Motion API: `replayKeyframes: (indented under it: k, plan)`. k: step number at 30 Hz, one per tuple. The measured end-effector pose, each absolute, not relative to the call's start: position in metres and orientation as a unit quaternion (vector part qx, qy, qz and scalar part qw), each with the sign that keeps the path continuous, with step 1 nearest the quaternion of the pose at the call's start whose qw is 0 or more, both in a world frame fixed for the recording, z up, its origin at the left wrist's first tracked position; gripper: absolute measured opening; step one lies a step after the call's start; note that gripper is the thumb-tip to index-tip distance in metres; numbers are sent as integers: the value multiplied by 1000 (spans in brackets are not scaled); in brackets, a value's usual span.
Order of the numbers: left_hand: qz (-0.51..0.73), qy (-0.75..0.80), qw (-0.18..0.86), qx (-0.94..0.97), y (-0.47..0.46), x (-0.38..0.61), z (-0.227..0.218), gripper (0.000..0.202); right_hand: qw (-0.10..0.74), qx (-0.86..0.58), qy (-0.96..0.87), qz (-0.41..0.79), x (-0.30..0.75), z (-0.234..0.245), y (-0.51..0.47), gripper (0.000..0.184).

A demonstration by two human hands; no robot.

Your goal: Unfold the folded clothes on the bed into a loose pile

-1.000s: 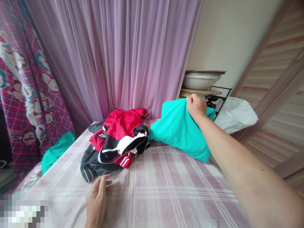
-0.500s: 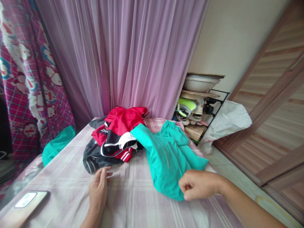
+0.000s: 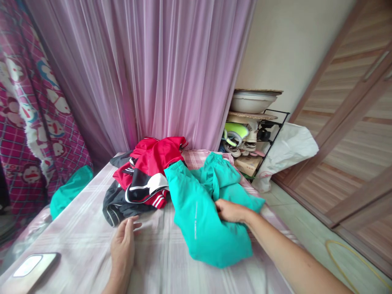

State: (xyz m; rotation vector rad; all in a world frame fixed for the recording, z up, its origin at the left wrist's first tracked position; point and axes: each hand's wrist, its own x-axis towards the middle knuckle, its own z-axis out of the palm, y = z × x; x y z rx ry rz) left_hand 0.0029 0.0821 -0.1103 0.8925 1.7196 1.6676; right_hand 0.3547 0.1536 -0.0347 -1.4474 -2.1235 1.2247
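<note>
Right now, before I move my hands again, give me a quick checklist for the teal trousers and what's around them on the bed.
1. Teal trousers lying flat on the checked bedsheet: not ok, they're bunched and folded over.
2. Right hand on the trousers: ok, resting on top.
3. Trousers apart from the red-and-black clothes pile: not ok, they touch it.
4. Left hand free: ok, open on the sheet.
5. Phone away from the clothes: ok, it lies apart near the bed's left edge.

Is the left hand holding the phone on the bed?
No, the left hand lies open on the checked sheet, apart from the phone at the lower left.
</note>
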Motion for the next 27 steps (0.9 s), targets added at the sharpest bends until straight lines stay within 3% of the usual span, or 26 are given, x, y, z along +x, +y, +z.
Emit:
replayKeyframes:
  k: [3, 5, 7, 11, 14, 15, 16, 18, 20, 22, 27]
  plan:
    - [626, 643, 285, 338, 81, 4, -109, 61, -34, -391, -738, 550, 341, -30, 137, 17]
    - [624, 644, 285, 338, 80, 4, -107, 61, -79, -404, -710, 572, 346, -20, 145, 26]
    - [624, 644, 285, 338, 80, 5, -106, 60, -39, -491, -711, 502, 358, -10, 166, 31]
    - [624, 645, 286, 337, 79, 6, -104, 60, 118, -695, -683, 192, 381, -8, 215, 43]
    - [623, 647, 287, 333, 80, 6, -105, 61, 87, -741, -647, 156, 382, -26, 232, 79]
    - [623, 647, 287, 333, 80, 6, -106, 61, 65, -748, -643, 153, 380, -33, 234, 83]
    - [623, 647, 287, 333, 80, 6, -106, 62, 46, -750, -643, 148, 376, -38, 234, 79]
    - [622, 645, 288, 336, 80, 5, -108, 63, 30, -741, -657, 136, 368, -45, 232, 56]
    - [622, 645, 292, 335, 80, 5, -109, 64, 41, -725, -675, 127, 361, -41, 232, 26]
    - [623, 644, 295, 332, 81, 4, -109, 64, 91, -703, -691, 141, 360, -28, 235, 8]
    - [622, 642, 293, 339, 83, 4, -110, 62, 289, -642, -687, 181, 378, 33, 255, 23]
